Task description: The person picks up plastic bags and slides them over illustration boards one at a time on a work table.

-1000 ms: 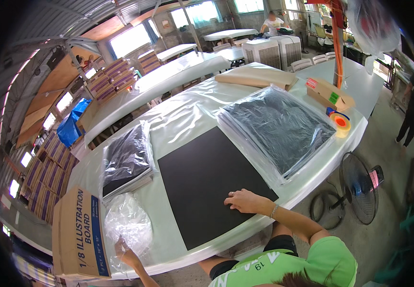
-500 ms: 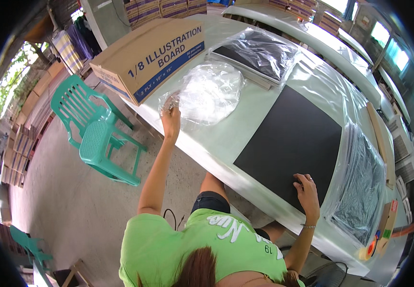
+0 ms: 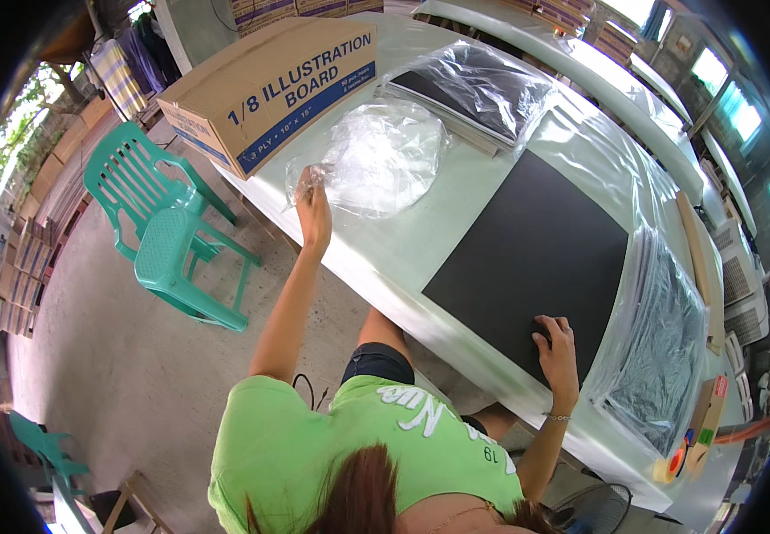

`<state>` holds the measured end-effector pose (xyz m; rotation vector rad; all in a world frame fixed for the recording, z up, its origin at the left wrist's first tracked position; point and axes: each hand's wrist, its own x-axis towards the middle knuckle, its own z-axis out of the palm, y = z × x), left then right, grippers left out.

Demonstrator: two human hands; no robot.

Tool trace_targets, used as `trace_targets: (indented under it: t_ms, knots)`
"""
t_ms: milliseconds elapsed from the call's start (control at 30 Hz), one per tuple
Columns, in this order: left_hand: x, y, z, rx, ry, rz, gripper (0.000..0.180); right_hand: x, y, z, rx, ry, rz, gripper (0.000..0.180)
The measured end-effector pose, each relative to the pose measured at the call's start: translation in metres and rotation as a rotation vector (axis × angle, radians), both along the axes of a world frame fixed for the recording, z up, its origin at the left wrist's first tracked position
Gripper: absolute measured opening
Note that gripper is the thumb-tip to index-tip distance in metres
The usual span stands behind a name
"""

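My left hand (image 3: 315, 203) pinches clear plastic (image 3: 387, 158) on the worktop (image 3: 410, 233). My right hand (image 3: 559, 351), loosely curled, rests on the black sheet (image 3: 536, 254). Step in hand, judged: gathering plastic. Next move calls for a firm pinch.

The black board (image 3: 527, 258) looks smooth and matt. To its left are crinkled, glossy clear plastic (image 3: 385, 160) and a matt cardboard box (image 3: 269, 89); beneath it, the tabletop (image 3: 403, 245) has a glossy, plastic-looking sheen.

Bright daylight, bowed fisheye edges
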<state>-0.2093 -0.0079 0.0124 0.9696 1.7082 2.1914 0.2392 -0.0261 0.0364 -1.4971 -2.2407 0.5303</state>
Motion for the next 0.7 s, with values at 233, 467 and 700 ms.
trace_targets:
  t_ms: [233, 467, 700]
  knots:
    - [0.01, -0.059, 0.019, -0.205, 0.218, -0.062, 0.032, -0.007, 0.0, -0.003, 0.031, -0.013, 0.005, 0.025]
    - [0.071, -0.098, 0.099, -0.089, 0.317, -0.24, 0.026, -0.076, -0.008, 0.039, -0.173, 0.367, 0.323, 0.022]
    - [0.102, -0.111, 0.184, 0.059, 0.556, -0.463, 0.025, -0.143, -0.018, 0.101, -0.064, 0.587, 0.567, 0.051]
